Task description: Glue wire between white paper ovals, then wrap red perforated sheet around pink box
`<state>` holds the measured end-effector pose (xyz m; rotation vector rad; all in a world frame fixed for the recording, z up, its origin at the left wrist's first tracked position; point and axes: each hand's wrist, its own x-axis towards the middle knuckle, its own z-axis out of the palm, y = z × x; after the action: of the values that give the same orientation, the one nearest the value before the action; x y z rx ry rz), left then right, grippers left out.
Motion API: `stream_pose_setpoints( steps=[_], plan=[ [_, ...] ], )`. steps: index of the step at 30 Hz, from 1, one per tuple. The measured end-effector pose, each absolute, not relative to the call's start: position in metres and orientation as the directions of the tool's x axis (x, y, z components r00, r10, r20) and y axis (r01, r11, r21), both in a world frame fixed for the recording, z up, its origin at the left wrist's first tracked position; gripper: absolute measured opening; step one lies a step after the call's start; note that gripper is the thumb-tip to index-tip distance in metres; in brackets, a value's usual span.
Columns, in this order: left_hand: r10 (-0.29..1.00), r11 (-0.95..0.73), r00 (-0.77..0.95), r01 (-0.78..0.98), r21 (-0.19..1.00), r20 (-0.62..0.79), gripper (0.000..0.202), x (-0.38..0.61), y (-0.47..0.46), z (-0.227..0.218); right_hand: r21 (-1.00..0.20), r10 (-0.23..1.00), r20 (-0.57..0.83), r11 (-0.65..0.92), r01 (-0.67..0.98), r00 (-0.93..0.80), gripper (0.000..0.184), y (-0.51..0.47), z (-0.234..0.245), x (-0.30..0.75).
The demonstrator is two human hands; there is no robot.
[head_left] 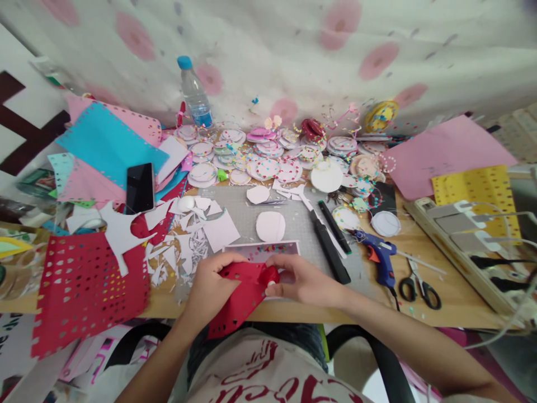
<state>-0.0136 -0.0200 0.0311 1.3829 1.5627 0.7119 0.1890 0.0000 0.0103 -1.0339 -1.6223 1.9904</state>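
My left hand is closed on a red punched paper sheet that hangs over the table's front edge. My right hand pinches a small red hole punch clamped on the sheet's upper edge. Both hands sit just in front of a grey cutting mat, where a small tray of coloured paper dots and a white paper circle lie.
A large red punched sheet lies at the left, with a phone and blue and pink sheets behind it. To the right are a craft knife, blue glue gun, scissors and power strip. Decorated paper discs and a water bottle stand at the back.
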Motion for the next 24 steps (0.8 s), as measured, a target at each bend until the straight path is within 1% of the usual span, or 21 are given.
stream_pose_setpoints(
  steps=[4, 8, 11, 13, 15, 18, 20, 22, 24],
  plan=[
    [0.968, 0.204, 0.046, 0.440, 0.875, -0.248, 0.030, -0.012, -0.019, 0.031, -0.956, 0.718, -0.292, -0.225, 0.186, -0.632, 0.014, 0.000, 0.011, 0.186],
    [0.968, 0.196, 0.052, 0.446, 0.873, -0.244, 0.031, -0.010, -0.018, 0.028, -0.958, 0.728, -0.287, -0.203, 0.204, -0.622, 0.014, 0.002, 0.011, 0.183],
    [0.966, 0.188, 0.074, 0.447, 0.874, -0.246, 0.026, -0.013, -0.016, 0.028, -0.960, 0.726, -0.275, -0.174, 0.218, -0.631, 0.017, 0.005, 0.011, 0.185],
    [0.952, 0.209, 0.116, 0.431, 0.878, -0.284, 0.021, -0.019, -0.014, 0.031, -0.967, 0.726, -0.252, -0.154, 0.205, -0.640, 0.020, 0.007, 0.013, 0.188],
    [0.938, 0.219, 0.149, 0.439, 0.871, -0.312, 0.020, -0.028, -0.011, 0.034, -0.969, 0.701, -0.243, -0.150, 0.195, -0.671, 0.023, 0.010, 0.016, 0.194],
    [0.935, 0.180, 0.175, 0.516, 0.838, -0.309, 0.024, -0.042, -0.009, 0.036, -0.957, 0.651, -0.291, -0.193, 0.218, -0.701, 0.027, 0.015, 0.023, 0.204],
    [0.918, 0.169, 0.211, 0.558, 0.813, -0.336, 0.028, -0.049, -0.008, 0.036, -0.947, 0.660, -0.321, -0.240, 0.215, -0.679, 0.028, 0.018, 0.027, 0.210],
    [0.891, 0.177, 0.251, 0.575, 0.799, -0.378, 0.032, -0.051, -0.008, 0.036, -0.942, 0.673, -0.328, -0.287, 0.175, -0.663, 0.030, 0.018, 0.030, 0.214],
    [0.869, 0.185, 0.284, 0.574, 0.798, -0.406, 0.036, -0.049, -0.007, 0.036, -0.933, 0.659, -0.327, -0.340, 0.120, -0.677, 0.033, 0.017, 0.031, 0.213]
  ],
)
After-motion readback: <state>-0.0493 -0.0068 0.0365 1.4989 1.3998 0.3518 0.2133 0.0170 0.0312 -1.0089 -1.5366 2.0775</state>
